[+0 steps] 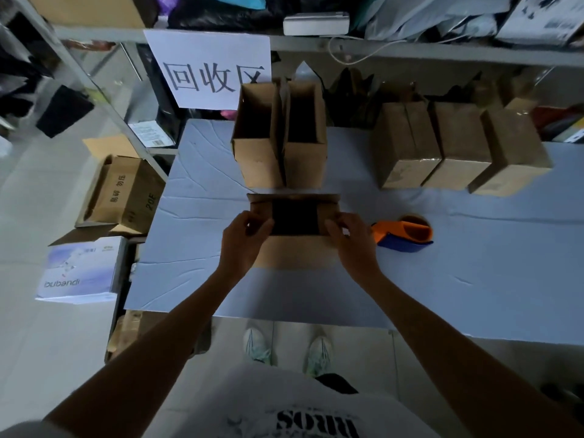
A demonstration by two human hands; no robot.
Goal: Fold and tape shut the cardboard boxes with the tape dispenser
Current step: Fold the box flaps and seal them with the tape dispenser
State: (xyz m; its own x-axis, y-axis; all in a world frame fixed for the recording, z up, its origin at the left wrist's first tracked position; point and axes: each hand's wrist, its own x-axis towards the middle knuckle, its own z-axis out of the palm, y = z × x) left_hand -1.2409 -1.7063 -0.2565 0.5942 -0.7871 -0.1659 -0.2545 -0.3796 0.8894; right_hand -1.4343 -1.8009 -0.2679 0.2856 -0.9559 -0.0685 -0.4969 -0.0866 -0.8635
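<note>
The scene is dimly lit, and the inside of the cardboard box (295,252) at the middle of the table (442,279) is seen only as a dark hollow; whether anything lies in it cannot be told. The fingertips of both hands are hidden behind the box's side flaps. The tape roll inside the tape dispenser (404,233) is mostly covered by its orange and blue body. The lower right corner of the paper sign (208,67) is cut off by the two open boxes (257,159) standing in front of it.

The box is held upright on the table with its top open. Its left flap is gripped by the left hand (245,238), with the fingers curled over the flap edge and the thumb on the near side. Its right flap is gripped in the same way by the right hand (350,238). Both flaps are tilted inward over the opening, while the far flap is seen standing up.

The tape dispenser is laid on the table at 3 o'clock from the box, just beside the right hand but not touched by it. The two open boxes are placed at 12 o'clock, side by side. Three closed boxes (461,153) are set in a row at 2 o'clock, touching one another.
</note>
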